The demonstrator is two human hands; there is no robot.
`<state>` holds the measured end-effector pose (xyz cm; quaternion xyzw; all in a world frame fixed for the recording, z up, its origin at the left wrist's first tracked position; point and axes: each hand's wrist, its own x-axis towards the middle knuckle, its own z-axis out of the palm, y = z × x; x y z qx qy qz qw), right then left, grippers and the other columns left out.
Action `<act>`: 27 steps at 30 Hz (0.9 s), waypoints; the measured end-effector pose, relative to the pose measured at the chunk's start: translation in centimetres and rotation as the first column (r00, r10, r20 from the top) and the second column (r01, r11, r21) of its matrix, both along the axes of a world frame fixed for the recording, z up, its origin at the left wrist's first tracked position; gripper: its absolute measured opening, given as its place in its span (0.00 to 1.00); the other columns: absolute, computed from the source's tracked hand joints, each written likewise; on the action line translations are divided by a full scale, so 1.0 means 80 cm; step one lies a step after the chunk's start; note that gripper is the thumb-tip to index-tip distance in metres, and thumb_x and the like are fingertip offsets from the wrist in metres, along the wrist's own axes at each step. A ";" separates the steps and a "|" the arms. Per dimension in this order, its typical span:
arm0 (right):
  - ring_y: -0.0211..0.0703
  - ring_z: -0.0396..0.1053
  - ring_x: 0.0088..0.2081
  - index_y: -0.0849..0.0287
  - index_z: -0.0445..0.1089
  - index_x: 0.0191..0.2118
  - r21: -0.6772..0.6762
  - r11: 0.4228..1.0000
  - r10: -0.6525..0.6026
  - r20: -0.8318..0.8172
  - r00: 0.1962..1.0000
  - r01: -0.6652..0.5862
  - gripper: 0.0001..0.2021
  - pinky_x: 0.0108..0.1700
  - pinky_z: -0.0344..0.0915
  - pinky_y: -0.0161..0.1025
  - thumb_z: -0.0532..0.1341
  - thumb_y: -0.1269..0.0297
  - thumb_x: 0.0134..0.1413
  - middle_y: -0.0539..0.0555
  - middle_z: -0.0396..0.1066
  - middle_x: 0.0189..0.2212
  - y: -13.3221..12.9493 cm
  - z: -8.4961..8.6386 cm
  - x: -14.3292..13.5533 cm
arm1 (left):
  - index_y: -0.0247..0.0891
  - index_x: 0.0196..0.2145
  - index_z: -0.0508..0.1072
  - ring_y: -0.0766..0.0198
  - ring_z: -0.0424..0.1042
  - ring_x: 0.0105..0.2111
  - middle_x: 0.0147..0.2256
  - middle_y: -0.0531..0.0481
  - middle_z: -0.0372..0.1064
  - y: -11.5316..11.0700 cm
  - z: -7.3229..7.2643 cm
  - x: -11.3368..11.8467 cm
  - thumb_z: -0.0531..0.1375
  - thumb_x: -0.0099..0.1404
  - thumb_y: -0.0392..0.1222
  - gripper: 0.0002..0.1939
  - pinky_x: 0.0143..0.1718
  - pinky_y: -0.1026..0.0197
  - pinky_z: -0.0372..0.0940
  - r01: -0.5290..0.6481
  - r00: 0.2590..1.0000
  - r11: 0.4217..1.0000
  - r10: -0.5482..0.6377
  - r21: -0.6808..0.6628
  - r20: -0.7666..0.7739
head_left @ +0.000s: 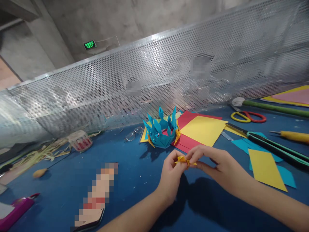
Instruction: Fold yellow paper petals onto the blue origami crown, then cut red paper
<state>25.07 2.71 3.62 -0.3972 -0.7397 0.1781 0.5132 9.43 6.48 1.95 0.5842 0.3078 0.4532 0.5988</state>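
Between my two hands is a small folded piece of orange-yellow paper (182, 159), raised over the blue table. My left hand (169, 177) pinches its left side between thumb and fingers. The fingertips of my right hand (216, 162) grip the same piece from the right. Just beyond my hands stands a blue folded-paper crown (162, 133) with upright points and orange pieces on its sides. Flat sheets of red paper (185, 144) and yellow paper (204, 129) lie beside and behind the crown.
Scissors (248, 116), large black-and-teal scissors (277, 149) and a yellow-handled tool (294, 136) lie right, near a yellow sheet (266, 169). Glasses (134, 133), a phone (96, 196), a plastic cup (80, 141) and a magenta tool (18, 211) are left. Perforated metal (108, 87) borders the table.
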 end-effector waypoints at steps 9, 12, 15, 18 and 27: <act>0.42 0.76 0.37 0.53 0.71 0.30 -0.037 0.999 -0.013 -0.012 1.000 0.013 0.04 0.39 0.73 0.37 0.60 0.65 0.55 0.51 0.77 0.33 0.001 0.000 0.001 | 0.39 0.24 0.63 0.69 0.56 0.24 0.22 0.58 0.58 0.005 -0.002 0.002 0.63 0.48 0.47 0.13 0.28 0.66 0.53 0.012 0.999 0.997 -0.008 -0.080 0.042; 0.42 0.75 0.33 0.54 0.72 0.29 -0.079 0.995 -0.057 -0.036 0.998 0.054 0.06 0.36 0.73 0.36 0.62 0.61 0.55 0.51 0.77 0.31 0.003 0.001 0.000 | 0.38 0.23 0.65 0.70 0.55 0.23 0.21 0.58 0.57 0.004 -0.001 0.003 0.61 0.48 0.44 0.09 0.27 0.66 0.52 -0.005 0.999 0.995 0.009 -0.099 0.045; 0.41 0.74 0.30 0.54 0.73 0.29 -0.131 0.985 -0.121 -0.057 0.991 0.112 0.07 0.33 0.72 0.36 0.62 0.59 0.55 0.50 0.76 0.27 0.003 0.003 -0.001 | 0.37 0.23 0.67 0.70 0.54 0.23 0.21 0.57 0.58 0.003 0.000 0.003 0.60 0.47 0.43 0.07 0.27 0.66 0.50 -0.007 0.999 0.995 0.012 -0.104 0.044; 0.41 0.74 0.29 0.54 0.72 0.28 -0.163 0.976 -0.157 -0.075 0.985 0.143 0.07 0.32 0.71 0.36 0.62 0.59 0.54 0.50 0.76 0.26 0.002 0.005 -0.002 | 0.37 0.24 0.68 0.69 0.54 0.24 0.22 0.56 0.60 0.003 0.001 0.004 0.61 0.47 0.43 0.07 0.28 0.65 0.51 0.001 0.999 0.995 0.004 -0.096 0.051; 0.42 0.73 0.29 0.55 0.72 0.27 -0.166 0.975 -0.172 -0.144 0.975 0.148 0.09 0.32 0.70 0.36 0.64 0.56 0.51 0.51 0.75 0.26 0.000 0.006 -0.003 | 0.37 0.30 0.68 0.68 0.59 0.28 0.27 0.54 0.62 -0.002 -0.004 -0.002 0.67 0.52 0.51 0.17 0.32 0.65 0.56 0.070 0.996 0.997 -0.070 -0.011 0.048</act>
